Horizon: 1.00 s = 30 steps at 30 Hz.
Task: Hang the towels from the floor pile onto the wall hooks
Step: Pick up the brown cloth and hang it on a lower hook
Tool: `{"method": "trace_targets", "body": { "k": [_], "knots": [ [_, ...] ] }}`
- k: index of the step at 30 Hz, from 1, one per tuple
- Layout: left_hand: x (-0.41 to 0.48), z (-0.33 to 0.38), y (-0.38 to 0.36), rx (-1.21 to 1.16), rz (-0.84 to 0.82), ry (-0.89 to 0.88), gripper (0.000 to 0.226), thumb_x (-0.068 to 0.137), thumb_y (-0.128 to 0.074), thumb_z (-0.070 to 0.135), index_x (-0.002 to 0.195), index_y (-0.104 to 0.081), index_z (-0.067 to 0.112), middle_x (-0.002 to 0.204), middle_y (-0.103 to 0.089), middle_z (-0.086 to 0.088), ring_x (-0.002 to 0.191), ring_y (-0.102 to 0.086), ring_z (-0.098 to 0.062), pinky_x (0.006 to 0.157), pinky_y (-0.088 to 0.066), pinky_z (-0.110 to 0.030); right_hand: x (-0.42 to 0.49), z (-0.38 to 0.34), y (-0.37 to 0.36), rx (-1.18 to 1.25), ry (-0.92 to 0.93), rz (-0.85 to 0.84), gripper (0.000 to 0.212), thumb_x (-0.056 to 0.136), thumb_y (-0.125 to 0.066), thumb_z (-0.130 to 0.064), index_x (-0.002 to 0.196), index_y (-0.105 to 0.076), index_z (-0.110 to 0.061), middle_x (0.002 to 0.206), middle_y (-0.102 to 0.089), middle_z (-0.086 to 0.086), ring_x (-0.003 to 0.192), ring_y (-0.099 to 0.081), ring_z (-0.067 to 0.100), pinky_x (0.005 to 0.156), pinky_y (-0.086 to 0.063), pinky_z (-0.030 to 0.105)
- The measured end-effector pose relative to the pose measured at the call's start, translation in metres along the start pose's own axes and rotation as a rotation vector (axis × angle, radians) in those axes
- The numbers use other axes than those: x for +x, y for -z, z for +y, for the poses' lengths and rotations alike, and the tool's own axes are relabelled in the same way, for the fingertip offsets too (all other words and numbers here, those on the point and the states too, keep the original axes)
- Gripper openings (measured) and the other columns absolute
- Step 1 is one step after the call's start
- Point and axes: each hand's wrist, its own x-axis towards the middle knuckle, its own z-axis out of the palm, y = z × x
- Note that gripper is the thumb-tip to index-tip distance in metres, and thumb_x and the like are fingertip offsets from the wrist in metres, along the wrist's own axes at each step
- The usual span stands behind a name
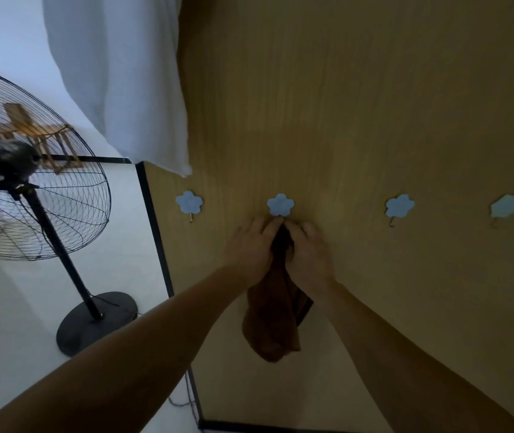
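Observation:
A brown towel (276,317) hangs down against the wooden wall panel (359,104), its top bunched just under the second blue flower hook (280,204). My left hand (251,248) grips the bunched top from the left. My right hand (307,250) grips it from the right, and the fingertips of both reach up to the hook's lower edge. The hook's metal prong is hidden behind my fingers. Three more blue flower hooks sit in the same row: one at the left (189,202) and two at the right (400,206) (506,206), all bare. The floor pile is out of view.
A white cloth (118,76) hangs over the panel's upper left corner. A black pedestal fan (35,170) stands on the pale floor to the left, its round base (96,321) near the panel's black frame edge (155,232). A wooden rack shows behind the fan.

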Motion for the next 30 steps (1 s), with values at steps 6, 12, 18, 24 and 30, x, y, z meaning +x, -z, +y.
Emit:
{"method": "trace_targets", "body": {
  "k": [6,12,18,24,30],
  "knots": [
    [0.004,0.008,0.007,-0.502,-0.042,0.143,0.049,0.088,-0.05,0.005,0.137,-0.049,0.011,0.136,-0.05,-0.008,0.122,-0.047,-0.017,0.095,-0.03,-0.014,-0.003,-0.002,0.003,0.514,-0.179,-0.236,0.058,0.088,-0.05,-0.001,0.144,-0.043,-0.017,0.141,-0.051,0.0,0.127,-0.048,0.014,0.106,-0.039,0.026],
    [0.02,0.015,0.016,-0.63,-0.101,0.398,0.033,0.084,-0.062,0.012,0.116,-0.057,0.006,0.105,-0.064,-0.004,0.095,-0.06,-0.017,0.074,-0.041,-0.019,0.003,-0.001,-0.002,0.644,-0.31,-0.332,0.047,0.087,-0.056,-0.008,0.133,-0.049,-0.015,0.116,-0.062,-0.004,0.101,-0.059,0.008,0.075,-0.041,0.013],
    [-0.031,0.005,-0.006,-0.791,-0.318,0.37,0.039,0.089,-0.062,0.008,0.127,-0.054,0.006,0.12,-0.062,-0.011,0.111,-0.058,-0.022,0.096,-0.045,-0.032,-0.018,0.007,-0.016,0.507,-0.357,-0.408,0.046,0.089,-0.057,-0.008,0.133,-0.047,-0.009,0.123,-0.059,0.006,0.112,-0.057,0.021,0.09,-0.045,0.027],
    [-0.06,-0.011,-0.026,-0.885,-0.441,0.467,0.051,0.08,-0.074,0.008,0.127,-0.054,0.008,0.121,-0.063,-0.011,0.113,-0.059,-0.025,0.095,-0.047,-0.035,-0.038,0.019,-0.021,0.505,-0.355,-0.495,0.054,0.084,-0.063,-0.003,0.133,-0.041,-0.007,0.124,-0.057,0.011,0.114,-0.055,0.023,0.096,-0.046,0.037],
    [-0.07,-0.025,-0.031,-0.763,-0.566,0.457,0.068,0.07,-0.076,0.001,0.134,-0.052,0.011,0.123,-0.063,-0.01,0.116,-0.057,-0.026,0.098,-0.046,-0.039,-0.087,0.038,-0.031,0.403,-0.514,-0.775,0.058,0.089,-0.06,-0.005,0.143,-0.039,-0.006,0.137,-0.051,0.011,0.128,-0.048,0.026,0.108,-0.037,0.034]
  ]
}}
